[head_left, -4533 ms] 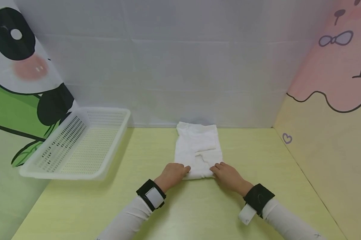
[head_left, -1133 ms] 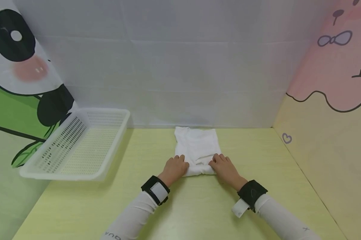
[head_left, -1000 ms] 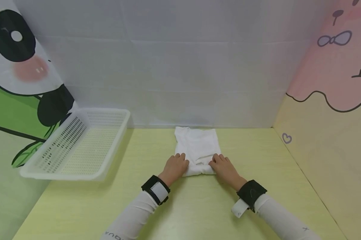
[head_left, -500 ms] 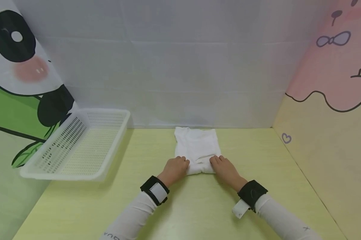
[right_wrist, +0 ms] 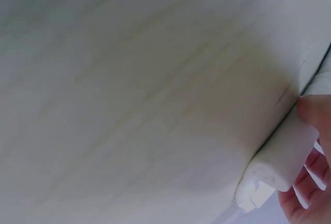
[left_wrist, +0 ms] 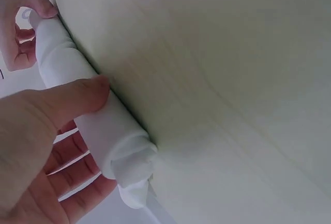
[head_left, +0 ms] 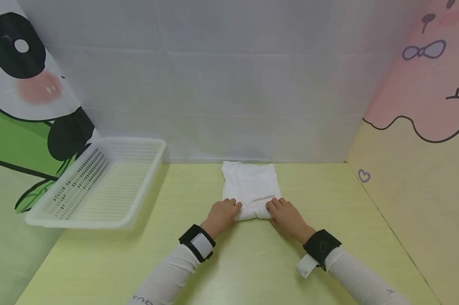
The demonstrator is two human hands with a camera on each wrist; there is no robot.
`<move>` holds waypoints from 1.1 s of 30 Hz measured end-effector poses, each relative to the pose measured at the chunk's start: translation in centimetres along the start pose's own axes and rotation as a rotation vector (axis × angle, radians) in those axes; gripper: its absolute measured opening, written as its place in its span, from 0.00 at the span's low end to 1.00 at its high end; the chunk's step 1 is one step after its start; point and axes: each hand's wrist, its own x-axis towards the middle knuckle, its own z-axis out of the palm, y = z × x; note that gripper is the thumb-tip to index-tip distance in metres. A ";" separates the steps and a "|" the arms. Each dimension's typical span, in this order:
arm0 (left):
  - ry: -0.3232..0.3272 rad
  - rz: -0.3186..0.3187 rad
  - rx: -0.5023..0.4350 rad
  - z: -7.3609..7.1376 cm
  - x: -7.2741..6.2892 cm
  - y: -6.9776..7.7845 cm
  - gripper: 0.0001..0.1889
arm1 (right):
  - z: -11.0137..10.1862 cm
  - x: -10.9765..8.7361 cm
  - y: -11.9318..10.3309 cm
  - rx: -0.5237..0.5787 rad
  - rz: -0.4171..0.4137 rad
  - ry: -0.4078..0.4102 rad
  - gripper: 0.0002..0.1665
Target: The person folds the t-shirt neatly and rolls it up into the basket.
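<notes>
A white cloth [head_left: 251,182] lies on the table by the back wall, its near end rolled into a thick tube and its far part flat. My left hand [head_left: 222,217] grips the left end of the roll. In the left wrist view, the thumb [left_wrist: 83,97] lies over the near side of the rolled cloth [left_wrist: 98,110], with the fingers on the other side. My right hand [head_left: 288,218] holds the right end the same way. The right wrist view shows that end of the roll [right_wrist: 284,157] between the thumb and curled fingers.
A white perforated plastic basket [head_left: 138,203] stands at the left of the yellow wood-grain table [head_left: 237,271]. A grey-white sheet [head_left: 229,84] forms the back wall. Printed cartoon panels stand at the left and right sides.
Since the earliest frame, the near end has been rolled away from me, covering a loose flap and shortening the cloth. Both hands moved slightly forward with it. Over the last second little shifted.
</notes>
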 end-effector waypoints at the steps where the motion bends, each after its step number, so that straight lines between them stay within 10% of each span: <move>1: 0.022 0.003 0.009 0.1 0.0 0.0 0.15 | 0.0 0.0 0.0 -0.006 -0.003 0.003 0.22; 11: 0.056 -0.004 0.059 -0.2 -0.6 0.1 0.09 | 0.2 -0.1 -0.1 0.039 -0.025 0.014 0.15; 21: -0.140 -0.031 0.005 -1.2 -0.5 0.4 0.10 | 0.0 -0.1 -0.1 0.143 0.026 -0.041 0.16; 33: -0.098 -0.033 0.026 -0.5 0.0 0.1 0.07 | -0.5 0.8 -0.1 0.200 0.152 -0.098 0.15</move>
